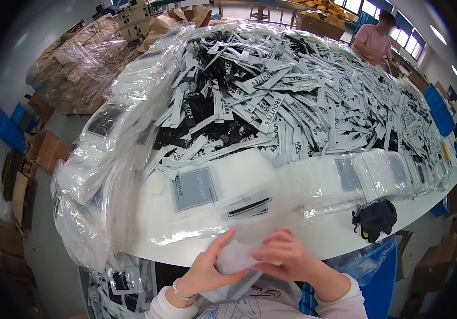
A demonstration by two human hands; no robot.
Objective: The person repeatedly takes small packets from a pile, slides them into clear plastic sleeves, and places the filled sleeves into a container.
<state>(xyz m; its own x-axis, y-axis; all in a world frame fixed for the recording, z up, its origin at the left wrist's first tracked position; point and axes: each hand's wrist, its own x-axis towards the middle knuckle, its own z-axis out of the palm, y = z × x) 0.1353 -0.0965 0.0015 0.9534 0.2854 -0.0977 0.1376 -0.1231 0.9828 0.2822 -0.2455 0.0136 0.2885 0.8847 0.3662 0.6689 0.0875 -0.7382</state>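
Note:
Close to my body, in front of the table's near edge, both hands are on a whitish translucent plastic bag [235,257]. My left hand [207,270] is closed around its left side, thumb below and fingers above. At the bag's right edge my right hand [284,256] has its fingers bent in a pinch, slightly blurred. Just beyond them lies a stack of flat white bags [239,175] with a grey ABOUTYES square. A small slim packet [248,208] with a black stripe rests on that stack's near side. What lies inside the held bag is not clear.
A large heap of white ABOUTYES stick packets [313,101] and black ones covers the table, ringed by clear-wrapped bag bundles [108,138]. A black pouch-like item [377,219] sits near the right edge. Below left is a bin of packets [124,284]. A co-worker [374,40] stands far right.

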